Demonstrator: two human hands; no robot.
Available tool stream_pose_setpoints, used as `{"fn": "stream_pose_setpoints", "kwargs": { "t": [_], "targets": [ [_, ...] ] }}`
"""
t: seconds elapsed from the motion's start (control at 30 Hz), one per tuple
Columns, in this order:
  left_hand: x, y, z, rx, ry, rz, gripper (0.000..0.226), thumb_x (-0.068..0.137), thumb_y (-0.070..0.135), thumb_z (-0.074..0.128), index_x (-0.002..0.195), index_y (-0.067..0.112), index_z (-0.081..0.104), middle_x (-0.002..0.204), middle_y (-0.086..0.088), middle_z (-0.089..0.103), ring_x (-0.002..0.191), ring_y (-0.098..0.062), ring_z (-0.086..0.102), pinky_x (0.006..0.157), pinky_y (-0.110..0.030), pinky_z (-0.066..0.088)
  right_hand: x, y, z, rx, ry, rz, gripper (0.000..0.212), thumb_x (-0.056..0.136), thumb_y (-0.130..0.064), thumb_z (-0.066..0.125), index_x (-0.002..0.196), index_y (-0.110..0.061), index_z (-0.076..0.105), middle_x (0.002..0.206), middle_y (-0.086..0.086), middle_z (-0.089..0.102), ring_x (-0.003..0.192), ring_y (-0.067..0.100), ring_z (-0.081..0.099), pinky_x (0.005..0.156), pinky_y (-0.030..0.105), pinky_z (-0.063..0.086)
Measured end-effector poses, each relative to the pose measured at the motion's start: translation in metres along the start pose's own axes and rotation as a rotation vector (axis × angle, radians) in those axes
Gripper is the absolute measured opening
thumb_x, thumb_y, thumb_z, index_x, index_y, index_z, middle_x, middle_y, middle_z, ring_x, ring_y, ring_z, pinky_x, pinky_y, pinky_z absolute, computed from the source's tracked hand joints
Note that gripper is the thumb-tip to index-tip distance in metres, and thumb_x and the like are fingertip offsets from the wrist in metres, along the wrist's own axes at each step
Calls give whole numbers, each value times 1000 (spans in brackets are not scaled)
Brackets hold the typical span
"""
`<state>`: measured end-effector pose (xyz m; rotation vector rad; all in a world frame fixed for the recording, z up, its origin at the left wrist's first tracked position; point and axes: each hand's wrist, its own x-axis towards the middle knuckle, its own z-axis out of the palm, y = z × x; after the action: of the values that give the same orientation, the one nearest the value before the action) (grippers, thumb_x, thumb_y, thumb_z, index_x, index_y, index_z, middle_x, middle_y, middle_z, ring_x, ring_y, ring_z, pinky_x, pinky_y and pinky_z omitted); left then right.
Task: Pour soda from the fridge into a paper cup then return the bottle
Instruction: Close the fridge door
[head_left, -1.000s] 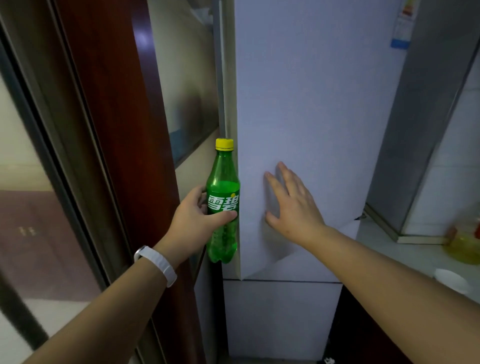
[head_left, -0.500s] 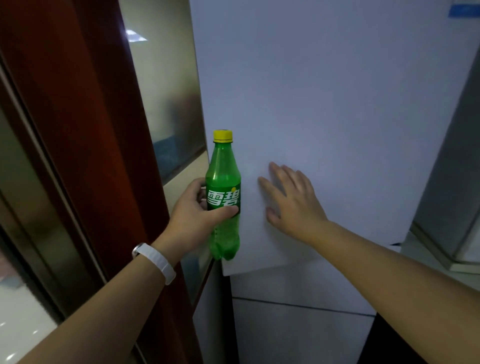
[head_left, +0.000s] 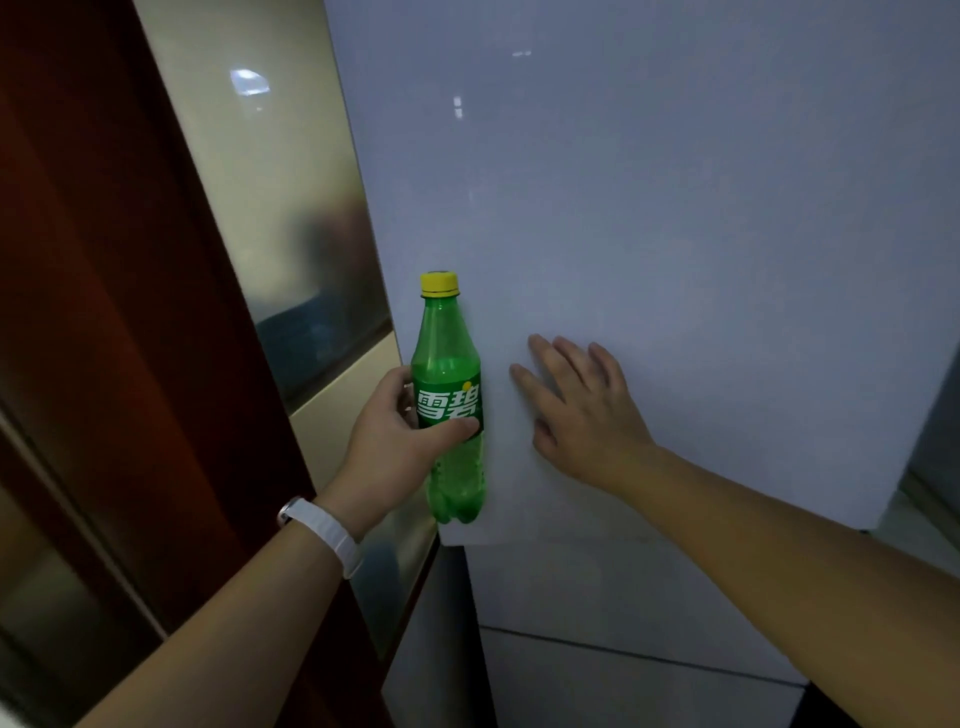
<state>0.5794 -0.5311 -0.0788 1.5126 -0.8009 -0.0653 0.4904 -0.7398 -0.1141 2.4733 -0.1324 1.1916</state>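
White fridge door (head_left: 675, 234) — right hand (head_left: 582, 410) flat against it, left hand (head_left: 395, 436) gripping upright soda bottle (head_left: 449, 395).

We see the left hand (head_left: 387, 441) gripping an upright green soda bottle (head_left: 451, 400) with a yellow cap (head_left: 439, 283), just beside the white fridge door (head_left: 649, 218). The right hand (head_left: 582, 410) lies flat against that door, fingers spread.

My left hand (head_left: 395, 441) covers part of the Sprite bottle (head_left: 451, 400) label, and its fingers behind the bottle are out of my sight. The fridge door (head_left: 649, 234) runs off the top and right edges. Both my forearms are cut off at the bottom edge.
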Motion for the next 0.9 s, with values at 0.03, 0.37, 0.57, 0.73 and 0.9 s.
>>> {"fn": "stream_pose_setpoints", "kwargs": {
  "t": [0.03,0.37,0.57,0.73,0.9],
  "targets": [
    [2,-1,3,3,5,-3,52,66,1,86,105,23,60,90,5,73,80,-9,71,65,-19,54,1,1,3,-8,12,-6,67,73,-23,65,138,-15,51,149,17,39,133,35,40,110,54,22],
    [12,-14,21,64,76,-39,64,53,25,87,111,20,60,98,-2,71,85,-17,70,66,-25,56,16,17,39,-130,-24,-27,63,75,-21,64,136,-13,52,151,15,37,135,34,38,111,52,24],
    [13,-20,22,67,77,-38,67,48,36,87,109,23,62,96,1,73,85,-15,71,65,-22,55,24,32,59,-172,-63,-45,58,80,-22,65,136,-13,53,150,16,37,135,35,38,111,53,25],
    [12,-21,25,105,67,-28,63,52,28,87,109,23,61,96,0,72,84,-12,70,65,-20,54,22,31,59,-150,-17,-47,49,84,-16,56,133,-14,56,149,15,40,134,35,40,110,54,26],
    [12,-16,28,99,30,-16,67,55,26,85,117,18,59,102,-1,70,88,-13,69,66,-21,55,22,33,44,-83,-60,-44,48,82,-17,58,130,-13,58,148,14,42,133,33,42,110,50,31]
  ]
}}
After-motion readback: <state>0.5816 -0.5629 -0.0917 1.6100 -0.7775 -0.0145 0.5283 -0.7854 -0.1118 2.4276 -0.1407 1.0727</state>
